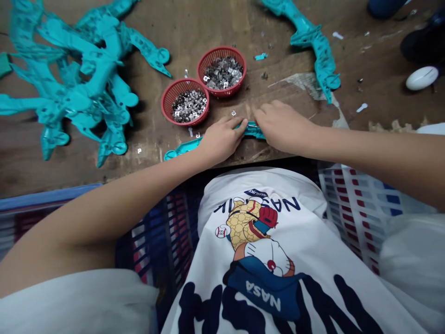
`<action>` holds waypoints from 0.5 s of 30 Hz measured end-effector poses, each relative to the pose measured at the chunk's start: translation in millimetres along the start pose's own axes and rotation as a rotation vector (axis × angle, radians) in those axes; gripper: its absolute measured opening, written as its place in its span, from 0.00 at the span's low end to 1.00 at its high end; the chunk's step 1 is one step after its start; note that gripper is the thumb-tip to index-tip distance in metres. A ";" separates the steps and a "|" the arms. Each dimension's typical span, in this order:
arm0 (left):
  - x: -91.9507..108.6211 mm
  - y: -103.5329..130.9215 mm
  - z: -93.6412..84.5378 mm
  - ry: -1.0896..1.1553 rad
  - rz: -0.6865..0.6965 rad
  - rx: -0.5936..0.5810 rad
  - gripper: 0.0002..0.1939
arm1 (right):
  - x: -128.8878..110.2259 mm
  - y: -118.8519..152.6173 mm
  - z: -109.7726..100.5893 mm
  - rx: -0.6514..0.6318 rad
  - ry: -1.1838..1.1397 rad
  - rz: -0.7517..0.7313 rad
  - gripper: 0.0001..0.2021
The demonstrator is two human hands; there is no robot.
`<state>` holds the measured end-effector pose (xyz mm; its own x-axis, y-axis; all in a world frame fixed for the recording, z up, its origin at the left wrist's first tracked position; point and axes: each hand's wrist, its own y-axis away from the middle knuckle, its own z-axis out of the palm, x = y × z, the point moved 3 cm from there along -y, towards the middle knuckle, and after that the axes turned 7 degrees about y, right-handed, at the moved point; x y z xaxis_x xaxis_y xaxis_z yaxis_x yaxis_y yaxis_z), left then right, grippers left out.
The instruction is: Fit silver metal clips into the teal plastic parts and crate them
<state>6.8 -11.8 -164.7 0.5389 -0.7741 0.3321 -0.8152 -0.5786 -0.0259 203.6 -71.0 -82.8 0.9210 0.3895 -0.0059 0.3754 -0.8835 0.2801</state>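
Note:
A long teal plastic part (186, 147) lies along the table's near edge, partly covered by both hands. My left hand (222, 139) is closed over its middle, with thumb and fingers pressed on it. My right hand (281, 125) grips it farther right, its fingers curled and mostly hidden behind the back of the hand. Between the hands a dark slot with a shiny strip shows in the part. Just beyond my left hand stand two red baskets, the nearer (165, 113) and the farther (239, 88), both holding small metal clips.
A tangled pile of teal parts (90, 88) covers the table's left side. Another teal length (313, 39) lies at the far right. A white oval object (422, 78) sits near the right edge. Loose clips and scraps dot the wooden table (167, 23). Plastic crates (361, 208) stand below.

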 end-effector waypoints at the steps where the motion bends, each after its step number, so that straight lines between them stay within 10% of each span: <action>1: 0.7 -0.7 0.3 -0.012 -0.006 0.001 0.29 | -0.6 2.9 -2.1 -0.021 0.038 0.006 0.29; 15: 5.9 -1.5 -2.4 0.012 -0.042 -0.031 0.31 | 0.9 12.0 -1.7 -0.025 0.090 0.027 0.22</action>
<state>10.7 -14.9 -160.4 0.5701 -0.7464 0.3435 -0.7985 -0.6018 0.0176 208.7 -80.8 -77.9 0.9172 0.3886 0.0880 0.3470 -0.8876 0.3029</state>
